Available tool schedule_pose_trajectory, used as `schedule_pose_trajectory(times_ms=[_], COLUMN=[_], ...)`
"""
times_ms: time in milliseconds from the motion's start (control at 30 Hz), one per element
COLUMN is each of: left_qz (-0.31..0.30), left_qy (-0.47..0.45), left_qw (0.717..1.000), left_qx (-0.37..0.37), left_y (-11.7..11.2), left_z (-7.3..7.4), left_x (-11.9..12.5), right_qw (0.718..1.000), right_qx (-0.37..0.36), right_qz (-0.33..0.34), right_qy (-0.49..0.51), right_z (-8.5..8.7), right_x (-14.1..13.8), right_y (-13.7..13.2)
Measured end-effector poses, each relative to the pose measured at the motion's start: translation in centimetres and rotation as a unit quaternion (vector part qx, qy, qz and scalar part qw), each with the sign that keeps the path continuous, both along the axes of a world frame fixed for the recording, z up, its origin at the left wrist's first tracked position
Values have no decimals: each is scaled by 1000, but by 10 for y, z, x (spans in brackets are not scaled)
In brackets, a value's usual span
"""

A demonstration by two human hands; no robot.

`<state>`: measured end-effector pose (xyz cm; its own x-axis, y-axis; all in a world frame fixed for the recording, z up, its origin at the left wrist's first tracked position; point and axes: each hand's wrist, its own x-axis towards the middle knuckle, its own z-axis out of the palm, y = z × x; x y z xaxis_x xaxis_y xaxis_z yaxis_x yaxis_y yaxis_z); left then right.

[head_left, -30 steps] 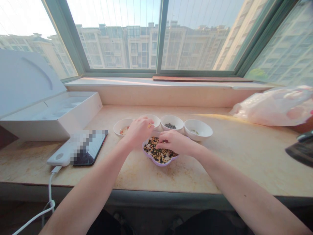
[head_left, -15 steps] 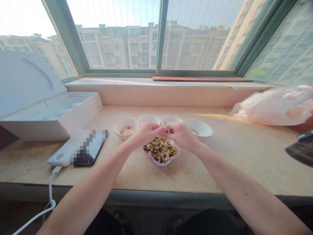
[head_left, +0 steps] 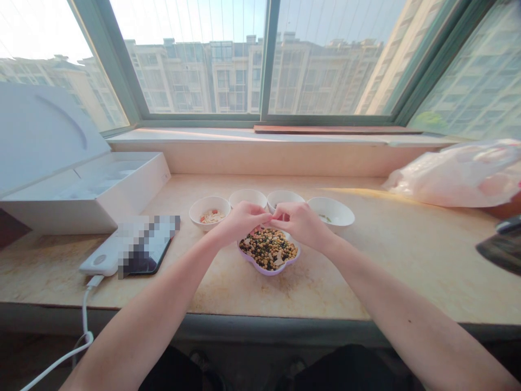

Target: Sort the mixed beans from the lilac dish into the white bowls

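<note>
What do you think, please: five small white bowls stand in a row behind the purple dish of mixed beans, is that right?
Not quite: the head view shows four small white bowls, not five, in a row behind the purple dish of mixed beans.

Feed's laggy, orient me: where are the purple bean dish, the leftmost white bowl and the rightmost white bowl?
purple bean dish (head_left: 266, 272), head view, near rim.
leftmost white bowl (head_left: 199, 221), head view, front wall.
rightmost white bowl (head_left: 340, 221), head view, front wall.
</note>
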<state>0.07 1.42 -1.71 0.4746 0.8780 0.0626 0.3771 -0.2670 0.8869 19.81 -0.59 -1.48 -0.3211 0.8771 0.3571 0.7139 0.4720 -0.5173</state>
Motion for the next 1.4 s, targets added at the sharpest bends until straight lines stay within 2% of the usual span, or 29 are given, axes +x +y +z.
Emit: schedule_pose_trajectory(times_ms=[133, 267, 400, 567, 733, 867, 1000, 1133, 1267, 1400], left_qz=[55, 139, 157, 141, 140, 103, 27, -36, -28, -6], left_qy=[28, 104, 193, 265, 237, 179, 141, 107, 82, 68], left_qw=[993, 961, 929, 906, 916, 937, 949, 957, 961, 961], left_qx=[98, 217, 273, 298, 290, 282, 282, 268, 263, 269], left_y=[5, 21, 31, 29, 22, 13, 2, -4, -5, -4], left_z=[3, -2, -7, -8, -3, 4, 7, 6, 5, 4], left_x=[-5, -13, -18, -17, -18, -14, -9, -4, -1, 1], right_qw=[999, 994, 988, 984, 984, 987, 987, 962, 951, 946], right_qx=[-16, -30, -50, -92, -107, -108, -106, -157, -174, -180], right_qz=[27, 90, 131, 131, 133, 117, 86, 76, 50, 64], right_qy=[-22, -45, -63, -72, -58, -24, 79, 210, 252, 262], right_z=[3, 4, 2, 1, 0, -1, -1, 0, 2, 1], right_x=[-1, -2, -3, -2, 1, 2, 1, 1, 2, 2], right_y=[-2, -3, -4, -5, -4, -2, 1, 3, 5, 5])
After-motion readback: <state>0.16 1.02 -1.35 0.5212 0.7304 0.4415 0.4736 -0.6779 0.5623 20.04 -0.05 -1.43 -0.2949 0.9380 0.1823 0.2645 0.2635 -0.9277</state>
